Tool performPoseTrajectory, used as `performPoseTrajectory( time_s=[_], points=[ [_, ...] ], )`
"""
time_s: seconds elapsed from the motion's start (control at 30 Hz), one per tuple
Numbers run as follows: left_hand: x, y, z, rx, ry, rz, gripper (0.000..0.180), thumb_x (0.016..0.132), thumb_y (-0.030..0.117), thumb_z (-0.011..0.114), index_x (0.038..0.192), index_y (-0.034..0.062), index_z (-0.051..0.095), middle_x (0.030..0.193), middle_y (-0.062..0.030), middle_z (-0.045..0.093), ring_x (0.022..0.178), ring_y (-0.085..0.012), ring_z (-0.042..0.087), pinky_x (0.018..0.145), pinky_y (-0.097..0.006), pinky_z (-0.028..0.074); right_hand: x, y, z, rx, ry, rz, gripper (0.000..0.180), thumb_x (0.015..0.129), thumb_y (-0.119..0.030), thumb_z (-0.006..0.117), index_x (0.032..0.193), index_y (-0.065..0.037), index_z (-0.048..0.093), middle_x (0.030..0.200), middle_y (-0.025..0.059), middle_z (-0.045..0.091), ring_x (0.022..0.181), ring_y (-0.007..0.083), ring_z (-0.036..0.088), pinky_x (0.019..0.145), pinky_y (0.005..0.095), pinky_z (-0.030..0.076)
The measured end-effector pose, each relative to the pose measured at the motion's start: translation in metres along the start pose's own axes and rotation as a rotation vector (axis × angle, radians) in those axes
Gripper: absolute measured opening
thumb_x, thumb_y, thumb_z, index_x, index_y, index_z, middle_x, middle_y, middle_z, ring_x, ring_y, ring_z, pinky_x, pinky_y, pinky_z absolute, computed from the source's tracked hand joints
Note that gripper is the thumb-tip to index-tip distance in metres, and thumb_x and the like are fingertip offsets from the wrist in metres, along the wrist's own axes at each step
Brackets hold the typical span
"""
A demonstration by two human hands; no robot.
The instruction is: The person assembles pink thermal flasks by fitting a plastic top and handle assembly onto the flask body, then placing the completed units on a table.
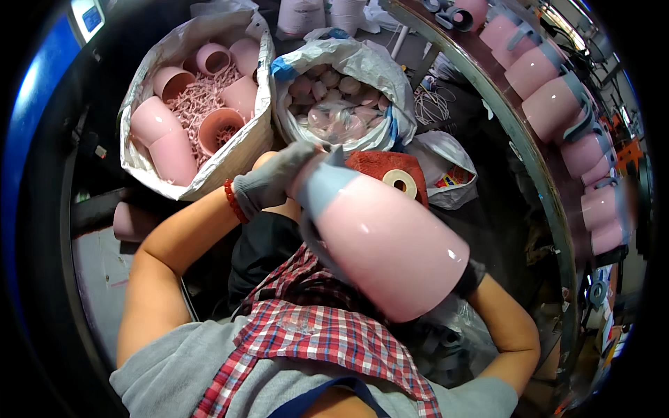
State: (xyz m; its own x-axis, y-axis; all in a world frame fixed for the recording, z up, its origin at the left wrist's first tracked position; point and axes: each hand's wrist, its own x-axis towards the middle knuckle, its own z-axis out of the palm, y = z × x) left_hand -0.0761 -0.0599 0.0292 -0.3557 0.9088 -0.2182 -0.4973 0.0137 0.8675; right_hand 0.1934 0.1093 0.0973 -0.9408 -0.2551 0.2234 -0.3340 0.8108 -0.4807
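Across my lap lies a large glossy pink thermos jug (397, 244), tilted, with a grey-blue neck and spout at its upper left and its base toward the lower right. My left hand (282, 171), in a grey glove, is closed around the top end beside the spout; its fingertips are partly hidden. At the base, my right hand (472, 276), in a dark glove, supports the jug, most of its fingers hidden behind the body. The jug's grey handle (322, 247) runs along its underside, facing me.
A white sack (209, 177) of pink jug shells and shavings stands at far left. Beside it is a bag (401, 90) of small pink caps. A tape roll (399, 184) rests on a red cloth (369, 164). Along the right, a bench (512, 132) bears several pink jugs (554, 108).
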Motion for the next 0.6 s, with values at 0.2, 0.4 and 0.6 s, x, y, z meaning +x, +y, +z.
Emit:
performPoseTrajectory(
  time_s=[0.2, 0.4, 0.6],
  points=[
    [-0.002, 0.001, -0.013, 0.469, -0.177, 0.013, 0.054, 0.07, 0.024, 0.074, 0.117, 0.0059, 0.053, 0.108, -0.0056, 0.059, 0.102, -0.0172, 0.058, 0.087, -0.029, 0.047, -0.035, 0.008, 0.015, 0.322, 0.131, 0.235, 0.038, 0.085, -0.023, 0.063, 0.116, -0.004, 0.055, 0.112, 0.0095, 0.059, 0.102, 0.0282, 0.057, 0.089, 0.0422, 0.045],
    [0.002, -0.018, -0.043, 1.282, -0.484, 0.589, 0.06, 0.066, 0.023, 0.078, 0.117, 0.0051, 0.051, 0.11, -0.0092, 0.057, 0.106, -0.0216, 0.055, 0.093, -0.032, 0.042, -0.054, 0.015, 0.055, 0.347, 0.187, 0.253, 0.043, 0.089, -0.025, 0.058, 0.126, -0.005, 0.049, 0.122, 0.0094, 0.055, 0.111, 0.027, 0.053, 0.096, 0.0425, 0.041],
    [-0.007, -0.037, -0.041, 0.391, -0.302, 0.113, 0.055, 0.07, 0.023, 0.076, 0.115, 0.0101, 0.048, 0.109, -0.0077, 0.052, 0.101, -0.0201, 0.054, 0.086, -0.032, 0.047, -0.058, 0.018, 0.046, 0.267, -0.184, 0.244, 0.049, 0.093, -0.027, 0.054, 0.136, -0.007, 0.043, 0.132, 0.0093, 0.051, 0.121, 0.0258, 0.049, 0.103, 0.0428, 0.037]
  ],
)
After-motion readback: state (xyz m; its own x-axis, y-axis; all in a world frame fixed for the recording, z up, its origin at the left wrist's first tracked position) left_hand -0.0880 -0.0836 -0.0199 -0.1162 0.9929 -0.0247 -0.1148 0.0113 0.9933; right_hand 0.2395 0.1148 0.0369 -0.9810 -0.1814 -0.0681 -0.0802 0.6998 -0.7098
